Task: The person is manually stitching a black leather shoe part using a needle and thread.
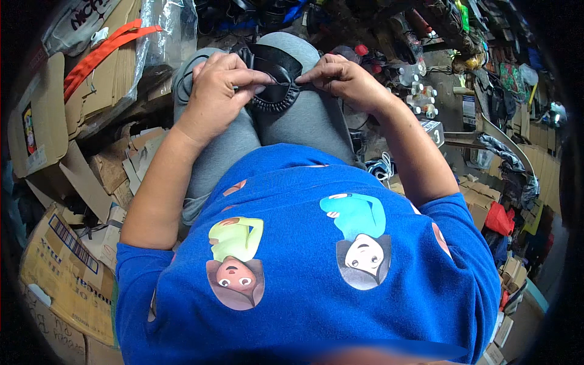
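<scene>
Soft, even light falls on the hands (pixel 216 91) and the blue shirt (pixel 292 188) below them; beyond, shadows deepen. Left of the hands, clear plastic sheeting (pixel 173 33) glares. Outer cartons (pixel 67 274) bend toward black corners; the bottom edge blurs.

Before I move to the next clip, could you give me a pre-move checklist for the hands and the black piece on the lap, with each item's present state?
1. Both hands in view: ok; left hand and right hand both show.
2. Black piece supported: ok; it lies on the grey trousers.
3. Pleated edge visible: ok; it curves on the side nearer the body.
4. Fingers drawn into a pinch: ok, on both hands.
5. What the fingertips grip: cannot tell; too small.
6. Sleeves away from the fingers: ok; bare forearms between.
</scene>
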